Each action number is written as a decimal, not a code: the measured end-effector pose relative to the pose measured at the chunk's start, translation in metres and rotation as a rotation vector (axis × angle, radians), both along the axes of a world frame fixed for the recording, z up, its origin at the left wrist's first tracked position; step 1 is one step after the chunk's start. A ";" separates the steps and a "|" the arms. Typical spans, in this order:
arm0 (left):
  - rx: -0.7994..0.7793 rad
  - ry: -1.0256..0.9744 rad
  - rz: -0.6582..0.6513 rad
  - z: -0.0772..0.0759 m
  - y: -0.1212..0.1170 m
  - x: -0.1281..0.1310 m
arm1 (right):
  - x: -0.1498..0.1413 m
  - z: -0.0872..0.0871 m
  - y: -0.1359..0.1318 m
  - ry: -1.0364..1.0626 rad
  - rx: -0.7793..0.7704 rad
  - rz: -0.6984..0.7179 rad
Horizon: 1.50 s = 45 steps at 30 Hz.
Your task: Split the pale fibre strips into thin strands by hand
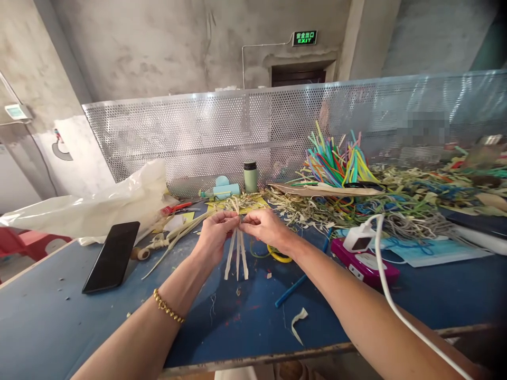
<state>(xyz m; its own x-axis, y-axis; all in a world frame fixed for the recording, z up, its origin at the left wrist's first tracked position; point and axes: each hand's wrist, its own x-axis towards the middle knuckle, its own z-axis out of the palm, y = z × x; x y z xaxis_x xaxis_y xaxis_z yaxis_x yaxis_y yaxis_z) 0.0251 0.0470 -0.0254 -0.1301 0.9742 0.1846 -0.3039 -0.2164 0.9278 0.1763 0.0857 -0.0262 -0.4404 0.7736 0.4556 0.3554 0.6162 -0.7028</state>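
Just above the blue tabletop (190,327), my left hand (216,232) and my right hand (265,227) meet at the fingertips. Both pinch a small bunch of pale dried leaf strips (237,256). Several flat ends hang down below my fingers and spread apart, while a short part sticks up above them. The exact spot where the strips are gripped is hidden by my fingertips. A gold bead bracelet (168,306) circles my left wrist. Beneath my right wrist lies a yellow ring (279,255).
A black phone (111,257) lies at left near a plastic bag (99,203). At right sit a magenta power strip (366,264) with a white charger (359,237), its cable crossing my right forearm. Colourful stems (340,161) and leaf scraps (412,198) pile behind. A perforated metal screen (178,137) borders the back.
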 end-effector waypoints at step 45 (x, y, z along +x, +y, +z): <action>-0.003 0.104 -0.108 0.002 0.006 -0.018 | -0.003 0.011 -0.017 -0.179 -0.007 0.034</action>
<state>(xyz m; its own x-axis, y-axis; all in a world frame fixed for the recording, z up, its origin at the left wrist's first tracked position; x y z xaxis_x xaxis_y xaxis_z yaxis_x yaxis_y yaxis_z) 0.0074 0.0531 -0.0229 -0.0047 0.9819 0.1892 -0.2274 -0.1853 0.9560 0.1732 0.0690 -0.0153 -0.5401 0.7598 0.3619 0.4544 0.6252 -0.6345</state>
